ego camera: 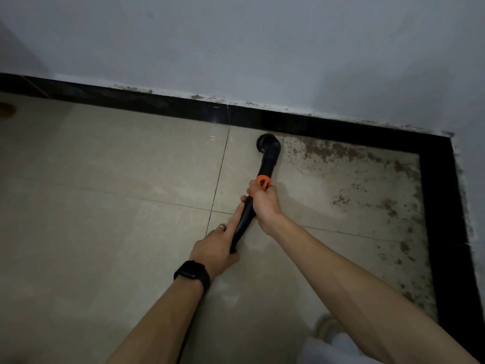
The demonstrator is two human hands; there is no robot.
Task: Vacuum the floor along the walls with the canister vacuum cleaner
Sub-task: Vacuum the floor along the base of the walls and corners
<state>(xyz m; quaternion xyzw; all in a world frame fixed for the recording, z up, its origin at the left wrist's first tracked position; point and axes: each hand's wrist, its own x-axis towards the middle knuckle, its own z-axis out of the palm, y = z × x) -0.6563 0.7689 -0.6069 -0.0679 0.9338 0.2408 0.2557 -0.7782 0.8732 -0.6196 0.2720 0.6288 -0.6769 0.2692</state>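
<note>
At the bottom of the frame two bare forearms reach forward, the left one wearing a dark wristwatch. A pale blurred shape at the lower right is too indistinct to name. The left hand holds the near end of the black vacuum wand: thumb and lower fingers curl round the tube, while the index finger lies straight along it. Further up, the right hand is wrapped fully round the wand, just below its orange collar. Beyond that the wand runs to a round brush nozzle, right of centre, which sits on the tiled floor just beside the black skirting at the foot of the wall. The canister itself is out of view. The step in hand looks like the edge pass along this wall, partway done. The tiles left of the nozzle look fairly clean, while brown grime spreads from the nozzle to the corner at the right of the frame and down the right-hand skirting. The next move likely calls for drawing the nozzle rightward, tight against the skirting with the bristles flat on the tile. At the corner the wand would need turning to follow the other wall.
</note>
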